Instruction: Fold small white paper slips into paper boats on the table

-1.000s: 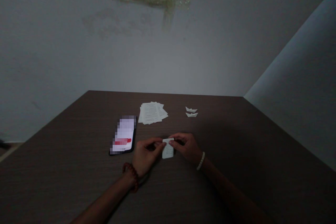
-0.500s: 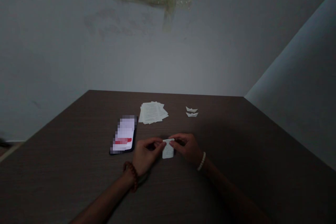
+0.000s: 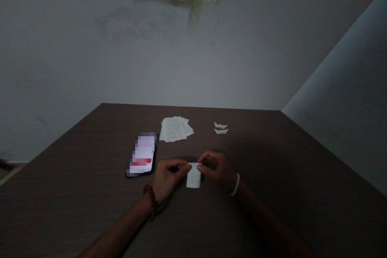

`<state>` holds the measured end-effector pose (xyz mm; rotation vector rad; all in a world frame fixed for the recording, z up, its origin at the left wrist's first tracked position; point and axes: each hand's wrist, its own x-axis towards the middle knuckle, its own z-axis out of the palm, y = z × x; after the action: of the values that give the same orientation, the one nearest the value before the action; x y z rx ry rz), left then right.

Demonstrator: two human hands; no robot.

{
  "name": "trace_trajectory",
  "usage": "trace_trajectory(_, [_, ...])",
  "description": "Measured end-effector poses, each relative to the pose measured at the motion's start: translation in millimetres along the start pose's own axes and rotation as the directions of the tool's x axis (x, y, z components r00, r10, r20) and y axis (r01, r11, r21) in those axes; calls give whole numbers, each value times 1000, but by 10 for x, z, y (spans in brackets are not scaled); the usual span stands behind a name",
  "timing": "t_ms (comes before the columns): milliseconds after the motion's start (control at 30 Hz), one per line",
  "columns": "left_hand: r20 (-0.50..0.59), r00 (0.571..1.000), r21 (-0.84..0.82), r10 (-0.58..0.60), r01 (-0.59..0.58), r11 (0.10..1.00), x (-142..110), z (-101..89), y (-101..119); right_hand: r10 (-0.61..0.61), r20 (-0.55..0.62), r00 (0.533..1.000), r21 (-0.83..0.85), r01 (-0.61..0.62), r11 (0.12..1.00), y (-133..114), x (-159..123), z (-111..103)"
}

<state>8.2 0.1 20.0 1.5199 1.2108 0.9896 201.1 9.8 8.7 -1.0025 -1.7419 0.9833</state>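
A small folded piece of white printed paper (image 3: 194,177) lies on the dark wooden table (image 3: 272,177) in front of me. My left hand (image 3: 167,179), with a red bead bracelet on its wrist, pinches the paper's top left corner. My right hand (image 3: 217,169), with a white bead bracelet, pinches the top right corner. Both hands have their fingers closed on the paper's upper edge.
A phone (image 3: 142,155) with a lit screen lies to the left of my hands. Behind it sits a fanned stack of printed sheets (image 3: 175,129). Two small folded paper boats (image 3: 221,128) rest further right. Grey walls stand behind and to the right of the table.
Both hands and the paper have shifted slightly toward me, and the paper now hangs a little longer below my fingers.
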Motion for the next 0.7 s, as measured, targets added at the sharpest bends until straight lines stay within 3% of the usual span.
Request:
trace_trajectory(133, [-12,991,100,136,-134,986,-9,-10,-1,-76,6,997,-148,76,986,-18,-4,-42])
trace_trajectory(233, [19,950,226,311,-307,924,-20,-11,-11,-108,47,993,-245,116,962,-12,-8,-63])
trace_trajectory(333, [62,911,267,408,-409,872,-36,-7,-18,-143,115,983,-321,173,931,-17,-15,-81])
trace_trajectory(467, [84,894,277,440,-445,851,-41,-4,-33,-182,176,967,-362,236,902,-46,-14,-96])
trace_trajectory(700, [90,901,308,424,-430,849,-35,3,-26,-193,148,970,-469,240,850,-85,0,-94])
